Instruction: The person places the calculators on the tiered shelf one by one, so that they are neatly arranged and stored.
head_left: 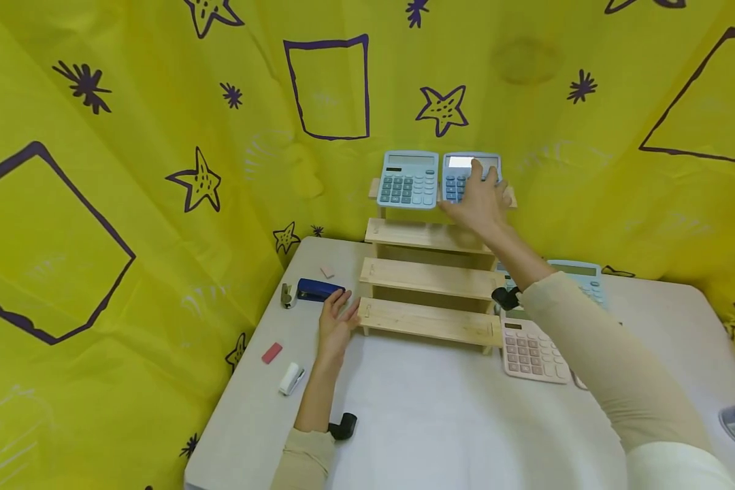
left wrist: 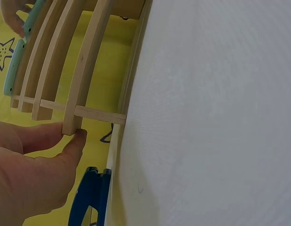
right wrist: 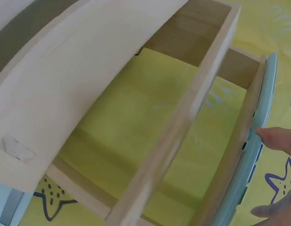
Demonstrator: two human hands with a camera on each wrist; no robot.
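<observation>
A stepped wooden shelf stands on the white table. Its top step carries two blue calculators leaning against the yellow cloth. My right hand reaches up to the right blue calculator and grips its lower right part. In the right wrist view a fingertip lies on that calculator's teal edge. The left blue calculator stands free beside it. My left hand lies flat on the table, its thumb touching the left end of the lowest step.
A blue stapler, a pink eraser and a white object lie left of the shelf. A pink calculator and another blue calculator lie to its right. Yellow patterned cloth surrounds the table.
</observation>
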